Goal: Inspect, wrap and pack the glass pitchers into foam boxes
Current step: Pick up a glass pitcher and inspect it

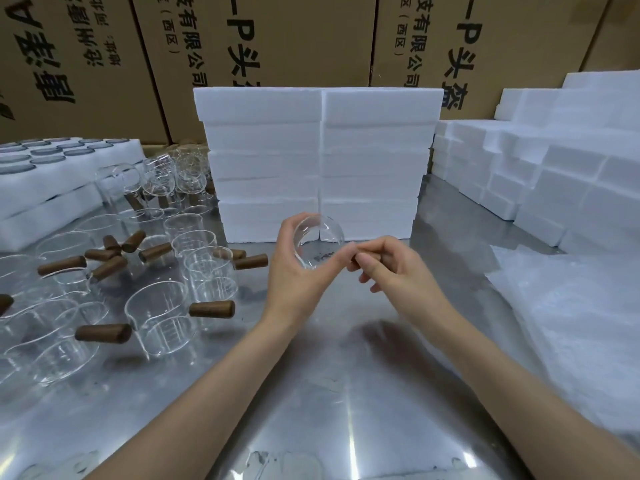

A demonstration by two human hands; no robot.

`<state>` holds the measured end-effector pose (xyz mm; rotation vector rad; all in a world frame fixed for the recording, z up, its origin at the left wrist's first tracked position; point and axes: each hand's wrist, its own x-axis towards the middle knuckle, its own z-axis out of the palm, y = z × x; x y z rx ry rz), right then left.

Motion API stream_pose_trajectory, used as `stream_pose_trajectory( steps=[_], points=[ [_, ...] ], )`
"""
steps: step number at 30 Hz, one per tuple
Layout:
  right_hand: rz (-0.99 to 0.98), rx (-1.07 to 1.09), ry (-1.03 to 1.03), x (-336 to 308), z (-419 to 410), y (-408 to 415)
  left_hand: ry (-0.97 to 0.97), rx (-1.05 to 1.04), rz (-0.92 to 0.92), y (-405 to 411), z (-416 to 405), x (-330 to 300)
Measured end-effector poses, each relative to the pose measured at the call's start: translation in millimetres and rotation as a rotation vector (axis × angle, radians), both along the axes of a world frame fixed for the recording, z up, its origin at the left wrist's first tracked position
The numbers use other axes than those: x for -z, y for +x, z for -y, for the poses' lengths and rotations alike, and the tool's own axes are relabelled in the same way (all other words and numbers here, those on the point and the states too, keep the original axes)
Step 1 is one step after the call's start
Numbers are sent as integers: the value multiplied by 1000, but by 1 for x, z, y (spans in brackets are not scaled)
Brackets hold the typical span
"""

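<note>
The left hand point(298, 268) is cupping a clear glass pitcher point(317, 242), its thumb and fingers curling round the glass body from the left side. The right hand point(384, 263) is closing its fingers round the pitcher's handle at the right of the glass; the handle itself is almost wholly hidden inside the curled fingers, so only a dark sliver is showing. Both forearms are reaching in from the near edge, converging toward the middle of the steel counter point(311, 393), and the wrists are lifting the pitcher clear of the surface. The pitcher is lying on its side between the two hands, its round end facing the camera, just in front of the bottom of the tall stack of white foam boxes point(318, 161) standing at the far middle.

On the left of the counter a crowd of glass pitchers with brown wooden handles point(159, 317) is waiting, some upright and some tipped over. Far left, white foam trays point(52, 171) holding round lids are lying stacked. More foam blocks point(554, 168) are piling up on the right, with white foam sheets point(571, 313) spreading beside them nearer in. Printed cardboard cartons point(277, 36) are lining the far wall.
</note>
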<state>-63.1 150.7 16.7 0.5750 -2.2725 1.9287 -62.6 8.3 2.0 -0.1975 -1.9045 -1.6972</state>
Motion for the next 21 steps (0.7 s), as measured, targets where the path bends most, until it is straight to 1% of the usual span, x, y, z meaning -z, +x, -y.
stream_pose_trajectory(
  steps=[4, 10, 13, 16, 19, 21],
  points=[
    [1, -37, 35, -3, -2, 2, 104, 23, -7, 3, -3, -1],
    [-47, -98, 114, 2, 4, 7, 311, 14, 98, 7, 0, -7],
    [-51, -101, 125, 5, 6, 7, 375, 20, 125, 8, 1, -13],
    [-40, -43, 87, 4, 4, 4, 392, 21, 151, 8, -1, -14],
    [-16, 25, -4, -1, -1, 1, 421, 117, 189, 10, -4, -13],
    [2, 59, -59, -5, -6, -1, 403, 186, 205, 11, -5, -12]
  ],
)
